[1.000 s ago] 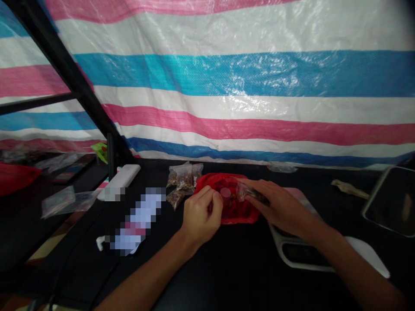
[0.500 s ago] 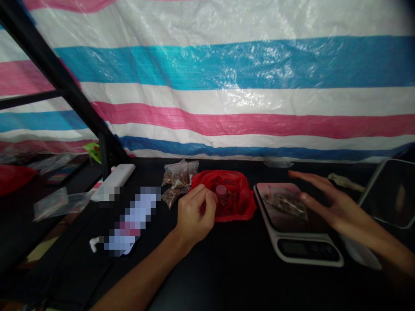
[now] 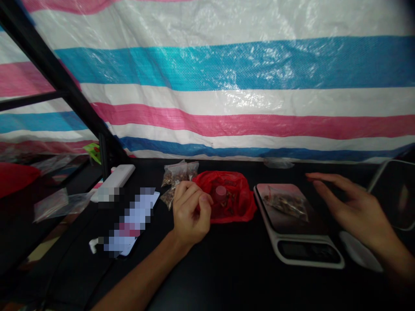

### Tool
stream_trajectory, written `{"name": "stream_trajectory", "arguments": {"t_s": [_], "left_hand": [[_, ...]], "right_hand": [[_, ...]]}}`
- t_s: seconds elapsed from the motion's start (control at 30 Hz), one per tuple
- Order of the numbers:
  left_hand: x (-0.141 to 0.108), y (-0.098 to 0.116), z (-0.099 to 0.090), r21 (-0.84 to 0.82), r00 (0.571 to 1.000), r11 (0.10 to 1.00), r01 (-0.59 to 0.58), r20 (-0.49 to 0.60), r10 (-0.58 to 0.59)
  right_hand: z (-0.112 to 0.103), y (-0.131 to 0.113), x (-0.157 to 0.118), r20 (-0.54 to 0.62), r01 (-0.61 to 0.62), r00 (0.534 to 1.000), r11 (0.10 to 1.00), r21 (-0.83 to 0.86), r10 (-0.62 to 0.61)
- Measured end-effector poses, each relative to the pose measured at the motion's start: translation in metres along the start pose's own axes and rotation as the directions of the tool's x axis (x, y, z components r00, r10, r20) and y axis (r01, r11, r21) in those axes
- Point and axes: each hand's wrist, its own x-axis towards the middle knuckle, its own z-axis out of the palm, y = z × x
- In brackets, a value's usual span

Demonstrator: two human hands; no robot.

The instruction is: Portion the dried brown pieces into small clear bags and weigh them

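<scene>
My left hand [image 3: 192, 216] hovers at the near left edge of a red plastic bag [image 3: 244, 207], fingers curled in; what they hold, if anything, is hidden. The bag lies with its mouth wide, showing brown bits and a small round pinkish container [image 3: 221, 193]. On a kitchen scale [image 3: 280, 250] rests a clear zip bag [image 3: 287, 204] of dried brown pieces. Just right of the scale, my right hand [image 3: 356, 211] is open with fingers extended, apart from that zip bag. Several filled zip bags [image 3: 178, 171] sit behind my left hand, partly covered by it.
Left of me lie a phone [image 3: 132, 226], a white earbud [image 3: 93, 245] and a long white device [image 3: 118, 179]. A dark-screened tablet-like object [image 3: 394, 194] stands at far right. A black metal post [image 3: 71, 90] slants before the striped sheet [image 3: 227, 65]. Empty clear bags [image 3: 53, 203] lie far left.
My right hand has drawn back to the right, off the scale and the bag on it. My left hand has shifted slightly left, its fingers still curled.
</scene>
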Motion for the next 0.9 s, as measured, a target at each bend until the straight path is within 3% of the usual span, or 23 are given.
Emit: {"name": "stream_trajectory", "arguments": {"t_s": [0.23, 0.5, 0.6, 0.7, 0.9], "left_hand": [[-0.005, 0.004, 0.003, -0.027, 0.999, 0.999, -0.044, 0.017, 0.045], [-0.007, 0.004, 0.003, -0.098, 0.996, 0.992, -0.085, 0.014, 0.086], [-0.007, 0.005, 0.002, -0.095, 0.996, 0.991, -0.089, 0.02, 0.091], [-0.007, 0.006, 0.003, -0.096, 0.994, 0.991, -0.096, 0.046, 0.1], [-0.007, 0.006, 0.005, -0.148, 0.991, 0.983, -0.105, 0.064, 0.116]], "right_hand": [[0.001, 0.01, 0.001, -0.017, -0.023, 1.0, 0.998, -0.055, 0.022], [0.003, -0.008, -0.002, 0.01, 0.062, 0.998, 0.998, 0.012, -0.062], [0.006, -0.012, -0.008, 0.112, 0.153, 0.982, 0.988, 0.008, -0.153], [0.012, -0.017, -0.013, 0.297, 0.268, 0.925, 0.961, -0.062, -0.239], [0.025, -0.025, -0.018, 0.446, 0.31, 0.867, 0.941, -0.136, -0.221]]}}
